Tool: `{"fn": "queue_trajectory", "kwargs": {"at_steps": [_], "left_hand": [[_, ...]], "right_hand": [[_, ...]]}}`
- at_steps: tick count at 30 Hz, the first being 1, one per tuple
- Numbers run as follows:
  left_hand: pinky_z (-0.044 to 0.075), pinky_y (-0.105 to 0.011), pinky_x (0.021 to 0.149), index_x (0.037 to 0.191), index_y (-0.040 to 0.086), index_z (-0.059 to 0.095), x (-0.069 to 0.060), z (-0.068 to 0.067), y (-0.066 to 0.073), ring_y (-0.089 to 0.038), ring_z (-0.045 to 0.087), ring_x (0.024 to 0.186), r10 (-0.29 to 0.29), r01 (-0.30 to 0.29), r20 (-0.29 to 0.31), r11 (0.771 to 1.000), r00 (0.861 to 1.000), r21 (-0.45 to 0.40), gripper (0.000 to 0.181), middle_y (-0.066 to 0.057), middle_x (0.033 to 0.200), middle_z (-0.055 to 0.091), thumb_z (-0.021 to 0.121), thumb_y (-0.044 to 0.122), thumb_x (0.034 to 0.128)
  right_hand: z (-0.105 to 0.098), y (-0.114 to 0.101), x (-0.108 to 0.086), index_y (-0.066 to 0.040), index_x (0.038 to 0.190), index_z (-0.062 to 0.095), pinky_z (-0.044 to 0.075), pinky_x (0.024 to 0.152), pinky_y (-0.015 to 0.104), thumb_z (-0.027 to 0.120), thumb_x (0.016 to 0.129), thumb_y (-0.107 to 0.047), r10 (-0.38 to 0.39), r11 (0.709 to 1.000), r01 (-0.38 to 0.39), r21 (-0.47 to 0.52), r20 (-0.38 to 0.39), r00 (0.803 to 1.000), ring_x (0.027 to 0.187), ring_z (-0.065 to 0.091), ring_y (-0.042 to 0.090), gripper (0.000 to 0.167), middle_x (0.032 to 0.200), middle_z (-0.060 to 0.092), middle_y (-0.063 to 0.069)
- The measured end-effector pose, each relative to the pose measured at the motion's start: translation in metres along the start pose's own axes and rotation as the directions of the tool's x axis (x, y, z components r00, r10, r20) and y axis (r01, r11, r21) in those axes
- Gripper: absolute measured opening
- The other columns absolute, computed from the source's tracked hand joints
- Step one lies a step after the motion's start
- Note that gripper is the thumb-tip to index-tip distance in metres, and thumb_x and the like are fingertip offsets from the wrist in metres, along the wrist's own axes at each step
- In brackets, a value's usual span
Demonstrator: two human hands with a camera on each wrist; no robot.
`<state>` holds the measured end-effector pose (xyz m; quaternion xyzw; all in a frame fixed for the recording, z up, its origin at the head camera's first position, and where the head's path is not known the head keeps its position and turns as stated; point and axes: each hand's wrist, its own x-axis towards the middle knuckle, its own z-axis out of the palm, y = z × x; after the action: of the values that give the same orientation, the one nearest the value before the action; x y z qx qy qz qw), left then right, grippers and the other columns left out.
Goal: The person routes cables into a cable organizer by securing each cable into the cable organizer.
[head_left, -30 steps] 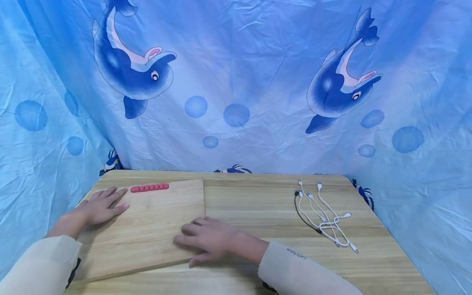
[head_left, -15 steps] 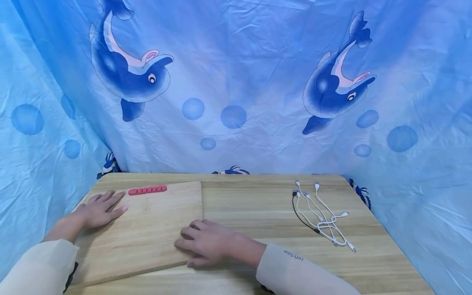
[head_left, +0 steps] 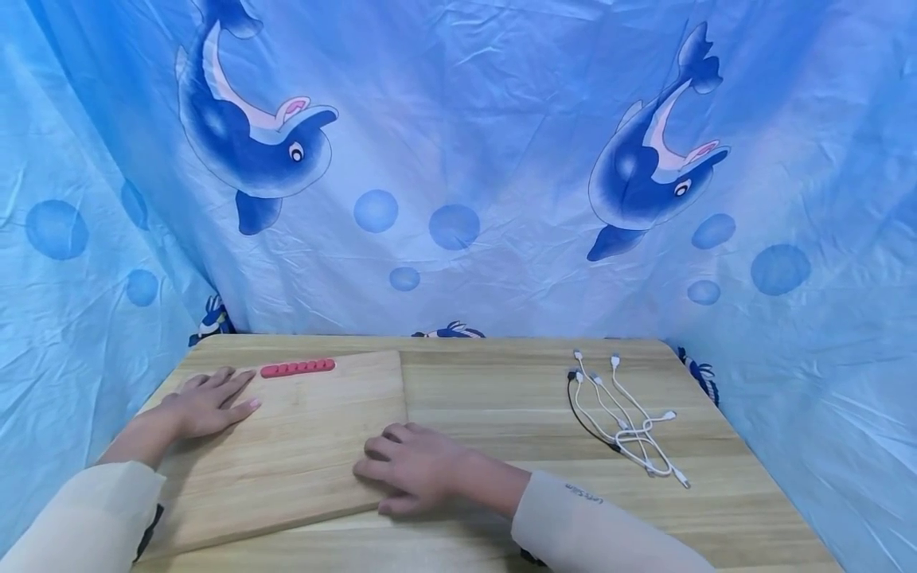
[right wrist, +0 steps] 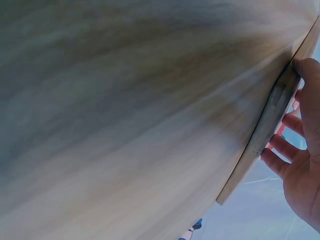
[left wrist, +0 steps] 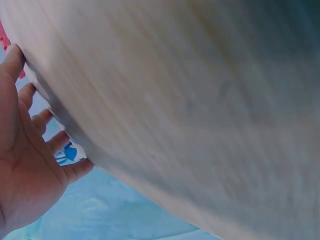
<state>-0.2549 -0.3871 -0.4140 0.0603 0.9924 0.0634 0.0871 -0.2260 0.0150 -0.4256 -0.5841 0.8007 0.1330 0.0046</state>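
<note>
A light wooden board [head_left: 308,446] lies flat on the left half of the table, slightly turned. Near its far edge sits a red strip [head_left: 298,368] with a row of small notches. My left hand [head_left: 204,406] rests on the board's left part, fingers spread, fingertips close to the red strip. At the right edge, my right hand [head_left: 415,468] touches the board with slightly bent fingers on top; in the right wrist view its thumb [right wrist: 306,67] lies against the side edge. The left wrist view shows the left fingertips [left wrist: 77,170] touching the board surface.
Several white cables and a black one [head_left: 591,426] lie in a loose tangle on the right of the wooden table [head_left: 494,398]. Behind and beside the table hangs a blue curtain [head_left: 516,159] printed with dolphins.
Over the last half second the board, with the red strip on it, has slid a little to the right. Both hands moved along with it. The cables stayed in place.
</note>
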Motion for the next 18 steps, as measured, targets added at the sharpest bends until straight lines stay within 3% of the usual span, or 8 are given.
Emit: {"fn": "queue_trajectory", "kwargs": {"at_steps": [7, 18], "left_hand": [[0.025, -0.089, 0.095, 0.154, -0.002, 0.035, 0.004, 0.001, 0.008, -0.072, 0.022, 0.130, -0.009, 0.009, 0.007, 1.000, 1.000, 0.003, 0.090, -0.044, 0.151, 0.025, 0.042, 0.070, 0.0993], [0.023, -0.091, 0.093, 0.154, 0.000, 0.036, 0.006, 0.003, 0.020, -0.070, 0.025, 0.131, 0.024, -0.024, -0.013, 1.000, 1.000, -0.003, 0.089, -0.042, 0.152, 0.028, 0.044, 0.070, 0.0990]], "right_hand": [[0.000, 0.003, -0.010, -0.035, 0.156, 0.034, 0.040, 0.115, 0.036, 0.042, 0.102, -0.064, 0.004, 1.000, -0.004, 0.021, -0.010, 1.000, 0.139, 0.039, 0.017, 0.061, 0.154, 0.040, -0.005], [0.004, 0.009, -0.025, -0.033, 0.155, 0.036, 0.040, 0.115, 0.039, 0.045, 0.102, -0.061, 0.000, 0.998, 0.002, 0.063, -0.027, 1.000, 0.139, 0.040, 0.019, 0.060, 0.155, 0.041, -0.002]]}}
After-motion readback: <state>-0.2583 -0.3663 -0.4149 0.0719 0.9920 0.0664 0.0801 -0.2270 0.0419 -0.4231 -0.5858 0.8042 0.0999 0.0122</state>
